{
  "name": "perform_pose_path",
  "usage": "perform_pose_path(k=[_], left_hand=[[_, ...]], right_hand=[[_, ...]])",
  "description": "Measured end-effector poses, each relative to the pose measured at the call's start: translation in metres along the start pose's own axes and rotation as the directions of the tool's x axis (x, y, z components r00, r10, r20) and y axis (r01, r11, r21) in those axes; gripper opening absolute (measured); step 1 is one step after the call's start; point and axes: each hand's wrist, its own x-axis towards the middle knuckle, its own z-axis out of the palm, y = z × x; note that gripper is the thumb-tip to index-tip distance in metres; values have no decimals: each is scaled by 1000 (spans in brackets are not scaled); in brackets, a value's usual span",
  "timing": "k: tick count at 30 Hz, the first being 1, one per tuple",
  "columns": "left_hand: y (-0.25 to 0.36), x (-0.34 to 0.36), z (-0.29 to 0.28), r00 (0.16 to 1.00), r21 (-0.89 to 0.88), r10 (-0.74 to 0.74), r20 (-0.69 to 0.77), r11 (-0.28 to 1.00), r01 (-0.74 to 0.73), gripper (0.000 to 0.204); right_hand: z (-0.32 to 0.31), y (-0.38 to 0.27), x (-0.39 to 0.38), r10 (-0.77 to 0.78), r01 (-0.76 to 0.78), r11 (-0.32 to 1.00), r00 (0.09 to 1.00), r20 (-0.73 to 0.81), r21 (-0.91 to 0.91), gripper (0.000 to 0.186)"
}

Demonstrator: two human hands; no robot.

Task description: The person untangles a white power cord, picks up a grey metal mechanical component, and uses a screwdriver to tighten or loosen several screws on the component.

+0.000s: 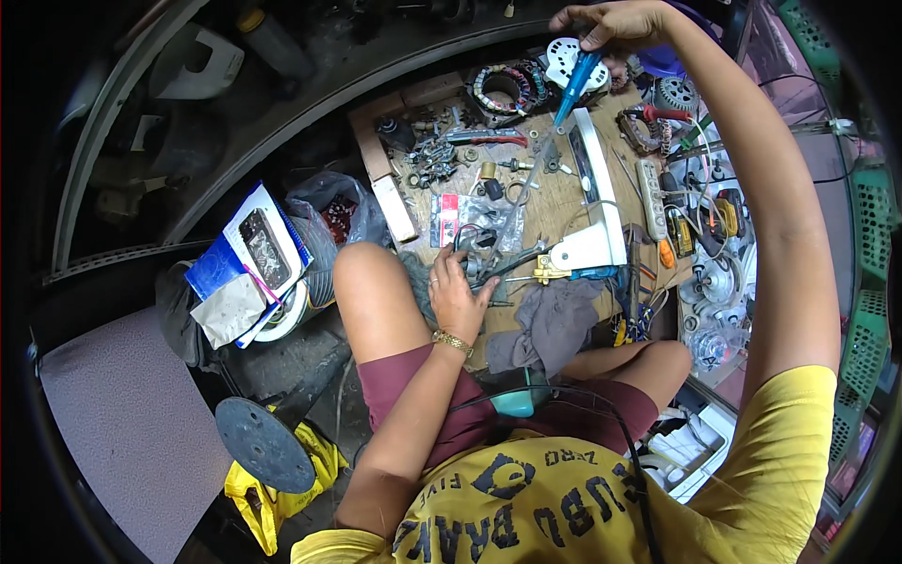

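My left hand (pixel 458 293), with a gold bracelet at the wrist, is low over the near side of the wooden worktop. Its fingers and thumb close around a small dark part with wires (pixel 479 273), which they partly cover. Raised at the far right, my right hand (pixel 620 26) pinches the upper end of a blue tapered tool (pixel 577 83) that points down. What kind of tool it is I cannot make out. Behind it lies a white round plastic cover with holes (pixel 564 58). A white arm-shaped housing (pixel 590 246) with a brass-coloured end stands right of my left hand.
A wound copper stator ring (pixel 503 89) sits at the back, with loose metal fittings (pixel 434 162) to its left. A grey cloth (pixel 545 324) hangs at the near edge. A white power strip (pixel 650 197) and cordless tools (pixel 728 216) line the right side.
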Motion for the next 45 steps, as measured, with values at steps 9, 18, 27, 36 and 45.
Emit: perform_pose_path(k=[9,18,27,36,45], left_hand=[[0,0,-4,1000,11,-20,2,1000,20,76],[2,1,0,1000,-13,-7,-3,1000,7,78],[8,5,-16,999,43,35,-36,999,-33,75],[73,168,-38,971,-672,159,-177,701,-238,48],[163,257,12,987,-675,149,53,734,-75,46]], right_hand=[[17,-17,-10,-6,14,993,998,-66,120,41],[4,-20,-7,122,-122,992,992,24,-9,42],[25,-22,10,105,-161,966,958,-266,-202,34],[30,-25,4,83,-109,983,982,-172,-147,63],[52,-41,-16,13,-4,1000,952,-306,27,35]])
